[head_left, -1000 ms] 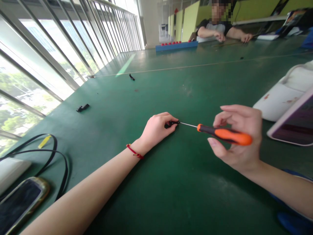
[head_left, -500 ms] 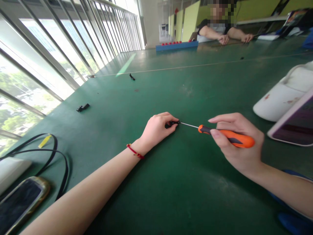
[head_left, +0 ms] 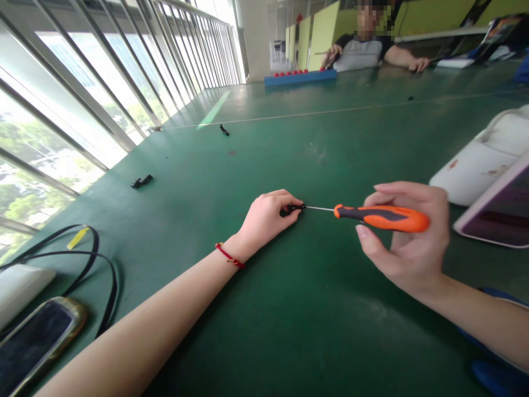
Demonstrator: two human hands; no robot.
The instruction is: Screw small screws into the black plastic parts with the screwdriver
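My left hand (head_left: pixel 273 215) rests on the green table (head_left: pixel 264 320) and pinches a small black part (head_left: pixel 296 207) between thumb and fingertips; most of that part is hidden by the fingers. The tip of a screwdriver (head_left: pixel 382 216) meets the part's right end, its thin shaft lying almost level. My right hand (head_left: pixel 417 242) holds the screwdriver's orange and dark grey handle along the fingers, with the thumb lifted off below it. Two similar black pieces, a nearer one (head_left: pixel 141 181) and a farther one (head_left: pixel 223 130), lie on the table to the left.
A phone (head_left: pixel 37 344) and a black cable (head_left: pixel 113 286) lie at the lower left. On the right stand a white container (head_left: pixel 467 165) and a pink-edged device (head_left: pixel 496 212). A blue strip with red knobs (head_left: pixel 300 78) and another person (head_left: pixel 363 52) are at the far side.
My right thumb has come away from the handle and the fingers have shifted up; the screwdriver has turned and levelled. My left hand stays put. The other person has raised one hand.
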